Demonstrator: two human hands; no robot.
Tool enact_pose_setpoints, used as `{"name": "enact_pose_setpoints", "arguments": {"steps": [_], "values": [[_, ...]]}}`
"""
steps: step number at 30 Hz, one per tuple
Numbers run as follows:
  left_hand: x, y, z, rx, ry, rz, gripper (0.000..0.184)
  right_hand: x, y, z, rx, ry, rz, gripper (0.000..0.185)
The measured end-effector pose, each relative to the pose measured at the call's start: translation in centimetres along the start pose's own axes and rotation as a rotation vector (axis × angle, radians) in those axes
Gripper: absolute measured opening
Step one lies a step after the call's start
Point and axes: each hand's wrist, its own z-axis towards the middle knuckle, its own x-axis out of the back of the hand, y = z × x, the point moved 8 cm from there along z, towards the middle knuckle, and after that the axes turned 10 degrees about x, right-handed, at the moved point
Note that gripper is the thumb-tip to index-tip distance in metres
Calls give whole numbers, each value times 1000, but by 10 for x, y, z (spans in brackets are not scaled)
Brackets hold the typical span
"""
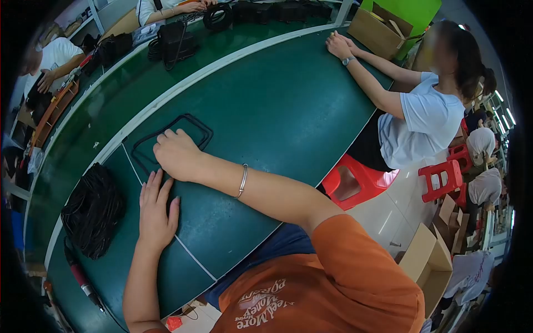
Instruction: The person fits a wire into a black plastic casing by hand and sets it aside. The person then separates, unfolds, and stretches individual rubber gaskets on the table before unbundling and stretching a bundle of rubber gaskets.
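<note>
Thin black rounded frames or loops (195, 117) lie on the green tabletop; I cannot make out whether they are cord or rubber. My right hand (179, 156), with a silver bangle on its wrist, is over their near side. Its fingers are bent down and closed on the loops, and the fingertips are partly hidden. My left hand (157, 213) rests just below, palm down, fingers stretched and thumb apart. Its fingertips come close to the right hand and the near edge of the loops. A dark strip or shadow shows between its thumb and forefinger.
A bundle of black cables (94, 211) lies left of my left hand, with a red-and-silver corded tool (81, 280) below it. A raised white rail (183, 83) runs along the table's far side. A co-worker (425, 111) sits at the right beside a cardboard box (380, 30).
</note>
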Motion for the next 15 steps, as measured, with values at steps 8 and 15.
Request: {"name": "enact_pose_setpoints", "arguments": {"steps": [8, 15], "values": [[0, -4, -1, 17, 16, -60, 38, 110, 53, -5, -222, 516, 1100, 7], [-11, -53, 1, 313, -61, -1568, 51, 56, -82, -25, 257, -377, 720, 12]]}}
